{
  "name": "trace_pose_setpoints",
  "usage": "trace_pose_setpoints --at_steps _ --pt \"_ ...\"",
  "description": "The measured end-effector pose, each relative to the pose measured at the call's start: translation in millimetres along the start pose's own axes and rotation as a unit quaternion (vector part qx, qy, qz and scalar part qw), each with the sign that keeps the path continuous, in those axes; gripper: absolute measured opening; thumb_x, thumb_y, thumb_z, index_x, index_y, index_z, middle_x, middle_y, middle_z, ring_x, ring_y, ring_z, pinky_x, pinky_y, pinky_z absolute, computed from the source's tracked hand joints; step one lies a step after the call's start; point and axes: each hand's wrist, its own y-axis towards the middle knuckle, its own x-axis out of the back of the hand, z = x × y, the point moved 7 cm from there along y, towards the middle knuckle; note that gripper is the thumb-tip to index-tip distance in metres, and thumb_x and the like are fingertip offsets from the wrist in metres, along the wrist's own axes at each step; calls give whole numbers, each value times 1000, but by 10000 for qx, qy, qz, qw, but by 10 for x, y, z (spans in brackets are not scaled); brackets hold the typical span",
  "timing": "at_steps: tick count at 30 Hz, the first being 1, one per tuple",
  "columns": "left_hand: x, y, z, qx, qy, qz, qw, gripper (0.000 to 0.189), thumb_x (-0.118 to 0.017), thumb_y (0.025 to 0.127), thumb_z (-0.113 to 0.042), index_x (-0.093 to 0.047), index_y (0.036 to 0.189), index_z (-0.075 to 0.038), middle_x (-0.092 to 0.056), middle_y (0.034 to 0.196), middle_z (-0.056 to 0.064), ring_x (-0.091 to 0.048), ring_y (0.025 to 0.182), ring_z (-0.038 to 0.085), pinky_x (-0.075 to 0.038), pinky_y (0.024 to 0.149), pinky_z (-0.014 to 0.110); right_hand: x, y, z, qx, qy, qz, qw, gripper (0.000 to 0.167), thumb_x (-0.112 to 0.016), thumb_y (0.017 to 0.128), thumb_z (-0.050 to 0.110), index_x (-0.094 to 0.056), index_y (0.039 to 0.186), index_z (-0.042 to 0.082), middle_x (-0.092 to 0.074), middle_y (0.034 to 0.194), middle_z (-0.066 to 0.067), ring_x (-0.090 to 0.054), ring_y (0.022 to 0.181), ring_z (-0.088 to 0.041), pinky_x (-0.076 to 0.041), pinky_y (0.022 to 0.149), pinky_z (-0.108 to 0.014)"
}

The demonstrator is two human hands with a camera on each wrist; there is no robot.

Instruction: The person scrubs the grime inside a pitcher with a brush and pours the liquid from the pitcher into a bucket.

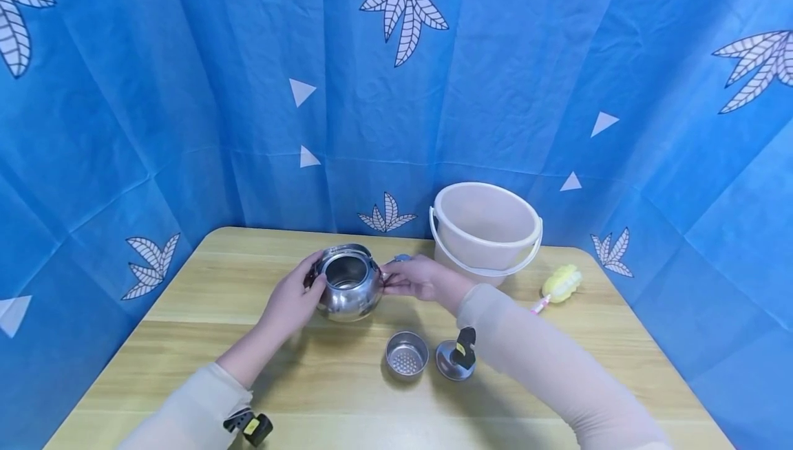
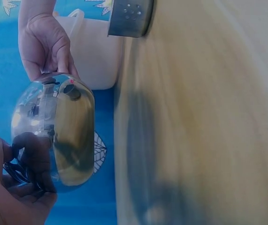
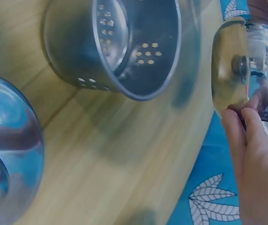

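Note:
A shiny steel teapot (image 1: 350, 302), its lid off and round mouth uncovered, is held above the table between both hands. My left hand (image 1: 300, 292) grips its left side, thumb near the rim; in the left wrist view this hand (image 2: 11, 187) curls by a dark looped part. My right hand (image 1: 418, 278) pinches the teapot's right side, where the fingers hide much of what they hold. Nearer on the table stands a perforated steel strainer basket (image 1: 407, 355), upright. Beside it lies the round steel lid (image 1: 449, 367), partly covered by the right wrist's camera in the head view.
A white plastic bucket (image 1: 486, 230) with its handle hanging in front stands at the back right. To its right lies a yellow sponge brush (image 1: 562, 283) with a pink and white handle. Blue patterned cloth (image 1: 384, 92) surrounds the wooden table (image 1: 248, 257).

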Motion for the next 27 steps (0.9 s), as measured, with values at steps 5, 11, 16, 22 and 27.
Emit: trace_pose_setpoints --at_steps 5,11,16,22,27 --pt "50 51 -140 -165 48 -15 9999 53 -52 103 -23 -41 153 -12 -48 148 22 -48 133 42 -40 109 58 39 -47 98 104 63 -52 9999 6 -61 96 1 -65 96 -3 -69 78 -13 -70 71 -22 -61 83 -35" --pt "114 134 -359 -350 183 53 9992 54 -52 102 -26 -40 154 -15 -47 150 19 -52 129 40 -43 106 57 83 -146 256 303 117 -40 9995 9 -57 96 -1 -66 92 -1 -70 76 -12 -70 71 -20 -60 84 -35" --pt "141 203 -500 -426 283 133 9986 56 -50 102 -30 -39 155 -16 -46 151 17 -54 127 37 -45 104 56 135 -229 364 349 39 18 9994 11 -56 98 1 -65 99 -4 -70 81 -13 -70 75 -20 -58 90 -35" --pt "140 279 -672 -498 364 150 9980 56 -50 102 -32 -39 155 -18 -49 149 15 -60 109 32 -47 101 53 236 -306 489 440 -42 -157 9989 7 -57 97 1 -63 95 -2 -69 85 -13 -69 77 -21 -58 90 -36" --pt "145 336 -817 -559 346 161 9977 55 -50 102 -29 -39 155 -17 -49 150 15 -59 116 34 -45 104 54 304 -383 605 443 -208 -192 9986 7 -56 97 3 -63 96 1 -67 84 -12 -68 76 -20 -58 90 -34"
